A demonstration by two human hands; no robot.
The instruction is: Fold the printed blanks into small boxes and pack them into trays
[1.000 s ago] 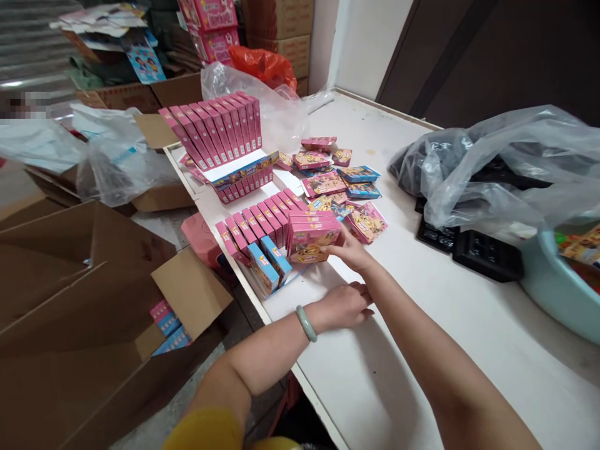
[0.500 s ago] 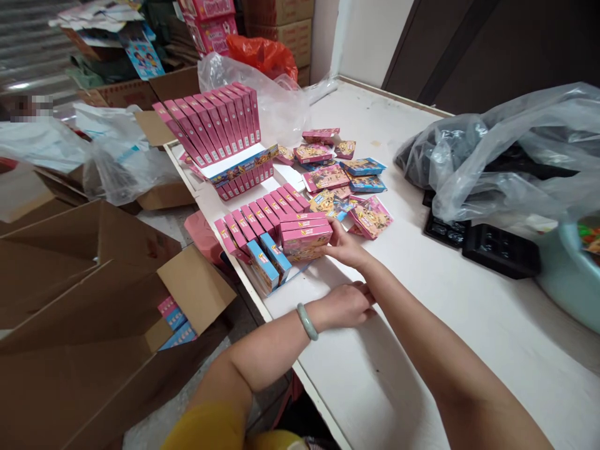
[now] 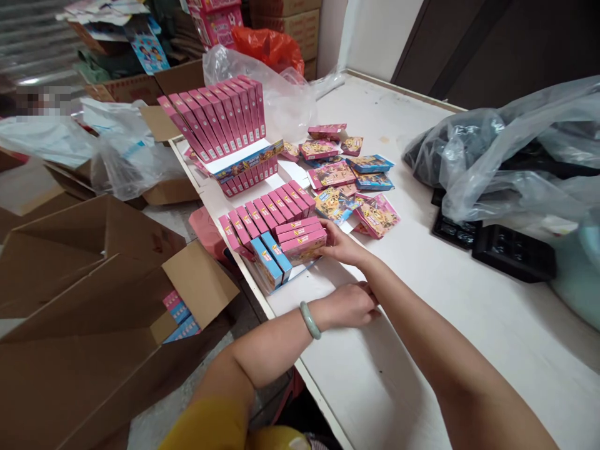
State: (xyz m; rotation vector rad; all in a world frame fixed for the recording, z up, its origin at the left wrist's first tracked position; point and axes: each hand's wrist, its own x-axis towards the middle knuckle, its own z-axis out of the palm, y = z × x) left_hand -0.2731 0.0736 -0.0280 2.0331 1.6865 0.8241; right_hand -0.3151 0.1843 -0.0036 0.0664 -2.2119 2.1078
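My right hand (image 3: 344,244) grips the right end of a few pink boxes (image 3: 302,244) standing side by side, thumb toward me. Their left ends are against two blue boxes (image 3: 272,257) and a row of pink boxes (image 3: 265,212), upright in a shallow tray whose rim partly shows. My left hand (image 3: 349,305), a green bangle at its wrist, rests on the white table with fingers curled in, close under my right forearm; no object shows in it. Behind stands a display carton (image 3: 248,164) filled with upright pink boxes.
Loose pink and blue boxes (image 3: 332,175) lie heaped beyond my right hand. Black plastic trays (image 3: 513,252) and a clear plastic bag (image 3: 515,144) lie on the right, near a pale blue tub (image 3: 581,269). Open cardboard cartons (image 3: 94,300) stand left of the table edge.
My right hand has brought the pink boxes slightly left and down, closer against the row. My left hand stays in place. The view has shifted a little.
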